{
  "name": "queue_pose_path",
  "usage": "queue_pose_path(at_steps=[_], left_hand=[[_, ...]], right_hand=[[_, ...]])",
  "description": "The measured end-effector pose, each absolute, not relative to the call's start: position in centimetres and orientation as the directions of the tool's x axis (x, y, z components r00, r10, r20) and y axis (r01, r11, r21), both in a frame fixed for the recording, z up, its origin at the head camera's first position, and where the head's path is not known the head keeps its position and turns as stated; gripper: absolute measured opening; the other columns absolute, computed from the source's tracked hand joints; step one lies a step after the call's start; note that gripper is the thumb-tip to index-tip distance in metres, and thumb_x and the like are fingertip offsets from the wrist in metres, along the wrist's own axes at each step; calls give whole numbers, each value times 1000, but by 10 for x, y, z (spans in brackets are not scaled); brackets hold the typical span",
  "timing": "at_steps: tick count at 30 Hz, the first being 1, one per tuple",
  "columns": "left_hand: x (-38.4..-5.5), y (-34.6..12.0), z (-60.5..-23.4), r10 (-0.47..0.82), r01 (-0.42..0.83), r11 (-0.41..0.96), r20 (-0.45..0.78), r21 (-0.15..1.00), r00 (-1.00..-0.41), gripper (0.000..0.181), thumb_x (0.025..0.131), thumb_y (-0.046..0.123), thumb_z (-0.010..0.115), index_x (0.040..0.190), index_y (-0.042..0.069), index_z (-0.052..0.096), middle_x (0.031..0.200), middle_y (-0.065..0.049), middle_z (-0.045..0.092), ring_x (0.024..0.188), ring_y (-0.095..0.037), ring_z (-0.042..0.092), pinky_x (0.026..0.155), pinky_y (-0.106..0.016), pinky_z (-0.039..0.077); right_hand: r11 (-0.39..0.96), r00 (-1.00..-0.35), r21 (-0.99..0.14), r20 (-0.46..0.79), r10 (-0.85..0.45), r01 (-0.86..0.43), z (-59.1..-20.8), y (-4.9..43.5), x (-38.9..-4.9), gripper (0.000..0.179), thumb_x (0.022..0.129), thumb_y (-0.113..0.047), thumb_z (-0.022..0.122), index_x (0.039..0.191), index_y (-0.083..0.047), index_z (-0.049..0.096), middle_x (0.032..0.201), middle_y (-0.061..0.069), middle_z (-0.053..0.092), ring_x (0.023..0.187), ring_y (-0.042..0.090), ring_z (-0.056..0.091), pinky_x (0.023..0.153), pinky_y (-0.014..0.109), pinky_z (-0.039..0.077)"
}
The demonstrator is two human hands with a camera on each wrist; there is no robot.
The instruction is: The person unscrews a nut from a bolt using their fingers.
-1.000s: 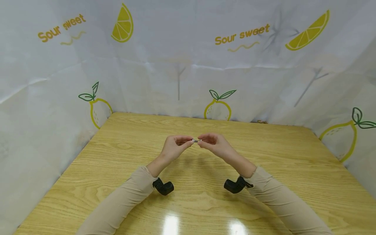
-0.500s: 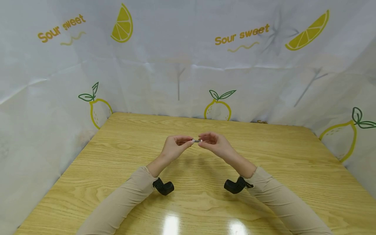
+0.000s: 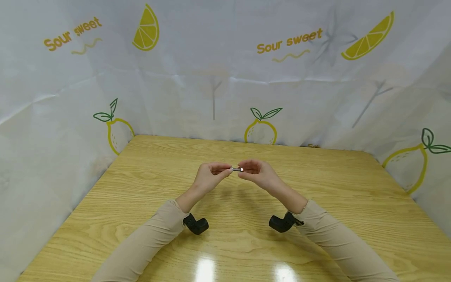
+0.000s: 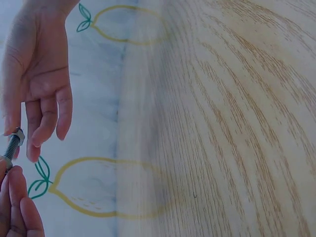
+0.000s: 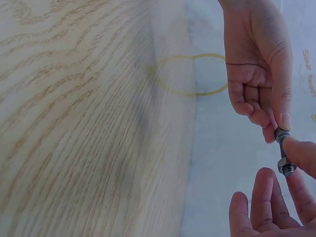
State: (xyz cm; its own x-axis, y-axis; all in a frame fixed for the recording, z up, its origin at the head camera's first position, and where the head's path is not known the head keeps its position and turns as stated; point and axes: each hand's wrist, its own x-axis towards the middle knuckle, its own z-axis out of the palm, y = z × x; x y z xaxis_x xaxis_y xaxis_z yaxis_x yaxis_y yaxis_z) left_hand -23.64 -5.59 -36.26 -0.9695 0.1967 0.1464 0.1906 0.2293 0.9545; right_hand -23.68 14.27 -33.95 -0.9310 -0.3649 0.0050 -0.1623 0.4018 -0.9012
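My left hand (image 3: 208, 178) pinches a small metal bolt (image 3: 236, 169) by its head end between thumb and fingertips. The bolt lies roughly level above the table, its threaded end pointing right. A hex nut (image 5: 284, 165) sits on the thread near that free end, with a little thread showing beyond it. Around this end, my right hand (image 3: 262, 175) has its thumb and index finger parted, leaving the nut in plain sight. In the right wrist view, the right thumb (image 5: 302, 154) overlaps the bolt's edge, and the other fingers are spread below.
A wood-grain table (image 3: 225, 243) lies beneath both hands. White cloth (image 3: 197, 51) with printed lemons hangs behind it and along both sides. Black wrist mounts (image 3: 196, 224) stick out from both sleeves.
The right thumb and index finger have parted from around the bolt's end, then drawn slightly back toward it, and the nut now shows more fully. My left hand has kept its place.
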Motion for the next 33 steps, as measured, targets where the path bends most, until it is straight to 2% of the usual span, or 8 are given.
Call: queue_pose_path(at_steps=[6, 10, 15, 20, 25, 30, 33], left_hand=[[-220, -54, -342, 192, 179, 256, 131, 950, -973, 27, 89, 12, 63, 112, -3, 67, 109, -19, 68, 97, -28, 66, 80, -33, 54], [-210, -54, -329, 201, 188, 256, 139, 948, -970, 27, 90, 11, 61, 112, -4, 66, 109, -20, 68, 98, -30, 65, 81, -32, 54], [-217, -54, -337, 203, 181, 257, 131, 949, -971, 26, 90, 10, 61, 111, -4, 66, 108, -20, 68, 96, -30, 65, 81, -32, 54], [-233, -54, -357, 191, 176, 244, 131, 954, -973, 26, 89, 14, 64, 110, 0, 68, 108, -18, 68, 96, -29, 66, 80, -35, 54], [-236, -55, -363, 188, 183, 234, 141, 955, -972, 28, 87, 20, 67, 110, 4, 69, 107, -14, 70, 94, -23, 67, 78, -31, 54], [-236, -56, -363, 198, 194, 228, 150, 954, -969, 25, 87, 19, 66, 109, 5, 70, 106, -13, 70, 92, -20, 67, 78, -30, 55], [-236, -56, -363, 200, 198, 231, 153, 953, -968, 24, 88, 18, 66, 108, 7, 70, 106, -12, 70, 92, -20, 67, 78, -29, 55]], right_hand=[[380, -924, -915, -20, -381, -137, -338, 143, -238, 39, 95, -25, 55, 124, 0, 56, 117, 20, 64, 107, 29, 62, 98, 44, 47], [386, -932, -913, -18, -361, -132, -338, 142, -237, 32, 93, -21, 59, 119, -2, 59, 115, 18, 64, 102, 23, 65, 98, 48, 46], [367, -935, -918, 10, -354, -149, -337, 142, -235, 30, 89, -15, 64, 115, -2, 59, 118, 16, 60, 104, 24, 63, 94, 45, 49], [352, -919, -923, 4, -395, -155, -338, 143, -237, 41, 92, -20, 61, 126, 0, 51, 123, 21, 58, 109, 29, 61, 96, 46, 48], [356, -911, -923, -18, -413, -143, -339, 143, -239, 41, 96, -27, 53, 122, 4, 54, 112, 24, 64, 97, 23, 66, 97, 47, 47], [366, -925, -919, -5, -380, -145, -341, 143, -239, 30, 93, -19, 59, 116, 0, 58, 110, 18, 63, 96, 18, 63, 96, 49, 47], [370, -926, -917, -4, -377, -146, -341, 143, -239, 35, 90, -17, 63, 120, -1, 55, 116, 17, 60, 102, 22, 61, 95, 49, 47]])
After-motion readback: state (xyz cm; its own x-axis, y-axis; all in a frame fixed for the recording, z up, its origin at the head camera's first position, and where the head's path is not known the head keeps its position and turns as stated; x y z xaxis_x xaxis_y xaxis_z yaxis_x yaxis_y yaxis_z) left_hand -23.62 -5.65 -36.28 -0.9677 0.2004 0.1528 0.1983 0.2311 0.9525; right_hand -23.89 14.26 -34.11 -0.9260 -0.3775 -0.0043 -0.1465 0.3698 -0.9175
